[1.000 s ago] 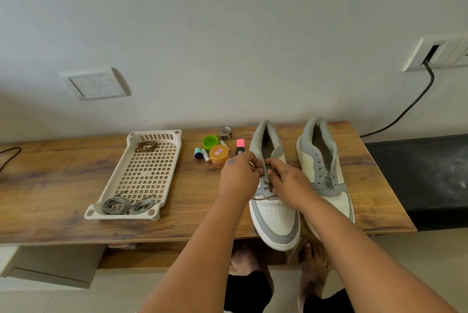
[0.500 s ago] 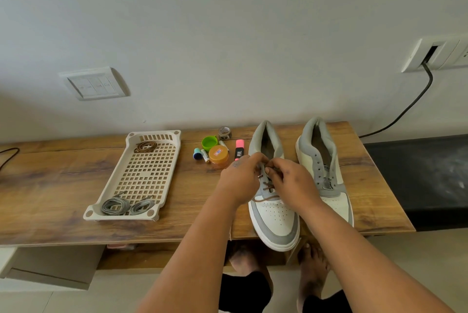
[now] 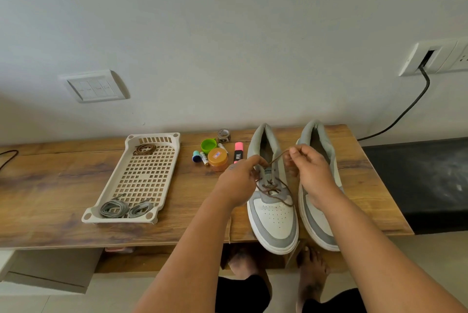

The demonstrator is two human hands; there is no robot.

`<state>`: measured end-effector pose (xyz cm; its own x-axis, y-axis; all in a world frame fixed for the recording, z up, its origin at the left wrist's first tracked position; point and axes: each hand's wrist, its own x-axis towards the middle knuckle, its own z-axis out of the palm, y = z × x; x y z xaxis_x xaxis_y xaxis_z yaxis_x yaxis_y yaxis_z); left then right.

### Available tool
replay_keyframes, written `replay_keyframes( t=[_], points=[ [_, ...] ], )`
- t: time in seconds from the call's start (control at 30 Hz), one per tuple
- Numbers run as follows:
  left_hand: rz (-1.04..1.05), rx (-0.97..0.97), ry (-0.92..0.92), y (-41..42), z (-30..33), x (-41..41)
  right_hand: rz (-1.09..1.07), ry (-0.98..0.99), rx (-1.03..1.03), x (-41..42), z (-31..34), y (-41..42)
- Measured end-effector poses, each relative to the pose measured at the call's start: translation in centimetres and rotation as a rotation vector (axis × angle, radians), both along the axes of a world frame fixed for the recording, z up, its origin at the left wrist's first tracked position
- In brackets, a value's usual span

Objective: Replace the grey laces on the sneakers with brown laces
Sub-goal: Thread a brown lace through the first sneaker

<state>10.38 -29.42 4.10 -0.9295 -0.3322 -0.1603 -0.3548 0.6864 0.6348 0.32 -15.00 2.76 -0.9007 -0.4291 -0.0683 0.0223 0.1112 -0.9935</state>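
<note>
We see two grey-and-white sneakers standing side by side on the wooden table (image 3: 63, 186), toes toward us and hanging a little over its near edge. The left sneaker (image 3: 272, 214) has a thin brown lace (image 3: 274, 187) criss-crossed through its lower eyelets, dark against the grey panel, with one loop drooping onto the white perforated toe. The right hand (image 3: 312, 173) pinches one end of that lace between thumb and fingertips, raised above the sneaker's tongue so the strand runs up taut. The left hand (image 3: 239, 182) sits at the sneaker's left side with fingers curled at the eyelets; we think it holds the lace there, though the grip itself is hidden. The right sneaker (image 3: 320, 221) lies partly behind the right hand, and we cannot tell whether it has any lace.

On the table's left is a cream slotted tray (image 3: 162, 181). A coiled spare brown lace (image 3: 144, 148) lies at its far end, and two bundles of flat grey laces (image 3: 125, 208) at its near end.
</note>
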Motion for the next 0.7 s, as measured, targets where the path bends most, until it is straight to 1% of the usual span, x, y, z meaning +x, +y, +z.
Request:
replay_keyframes(
  t=[0.03, 0.13, 0.17, 0.2, 0.27, 0.3, 0.33, 0.37, 0.4, 0.43, 0.47, 0.5, 0.53, 0.57, 0.6, 0.63, 0.7],
  points=[
    [0.001, 0.005, -0.001, 0.0, 0.0, 0.0, -0.011, -0.104, -0.09, 0.0, 0.2, -0.1],
    [-0.005, 0.011, 0.004, 0.0, 0.1, 0.1, 0.004, -0.208, -0.149, 0.3, 0.3, -0.1],
    [-0.005, 0.009, 0.002, -0.1, 0.0, 0.1, 0.003, -0.293, -0.24, 0.3, 0.4, -0.2],
    [-0.005, 0.008, 0.0, -0.1, 0.0, 0.0, -0.02, -0.432, -0.394, 0.2, 0.7, 0.0],
    [-0.001, 0.01, -0.003, -0.1, 0.0, 0.0, -0.141, -0.714, -0.787, -0.6, 1.8, 0.6],
    [0.002, 0.013, -0.002, -0.1, 0.0, 0.0, -0.22, -0.787, -0.952, -1.3, 2.1, 1.2],
    [0.002, 0.015, -0.002, -0.1, -0.1, -0.1, -0.28, -0.8, -1.031, -1.8, 2.4, 1.7],
    [0.001, 0.017, -0.002, -0.1, -0.1, -0.1, -0.312, -0.761, -0.998, -2.1, 2.5, 2.2],
    [-0.002, 0.018, -0.003, -0.1, -0.2, -0.1, -0.324, -0.654, -0.848, -2.4, 2.3, 2.6],
    [-0.005, 0.019, -0.004, -0.1, -0.2, -0.1, -0.305, -0.478, -0.597, -2.5, 2.1, 2.9],
    [-0.005, 0.02, -0.003, 0.0, -0.2, -0.1, -0.25, -0.258, -0.29, -2.4, 1.8, 3.0],
    [-0.003, 0.02, 0.002, 0.0, -0.2, -0.1, -0.156, -0.034, -0.007, -2.1, 1.3, 2.9],
    [-0.001, 0.017, 0.01, 0.0, -0.2, -0.2, -0.023, 0.174, 0.219, -1.9, 0.8, 2.7],
    [0.001, 0.013, 0.018, 0.0, -0.2, -0.2, 0.114, 0.333, 0.388, -1.6, 0.3, 2.4],
    [0.002, 0.01, 0.023, 0.1, -0.1, -0.2, 0.216, 0.453, 0.502, -1.3, -0.2, 2.0],
    [0.003, 0.008, 0.025, 0.1, -0.2, -0.1, 0.275, 0.54, 0.574, -1.0, -0.6, 1.6],
    [0.0, 0.005, 0.023, 0.0, -0.2, 0.0, 0.29, 0.608, 0.645, -0.9, -1.0, 1.1]
  ],
)
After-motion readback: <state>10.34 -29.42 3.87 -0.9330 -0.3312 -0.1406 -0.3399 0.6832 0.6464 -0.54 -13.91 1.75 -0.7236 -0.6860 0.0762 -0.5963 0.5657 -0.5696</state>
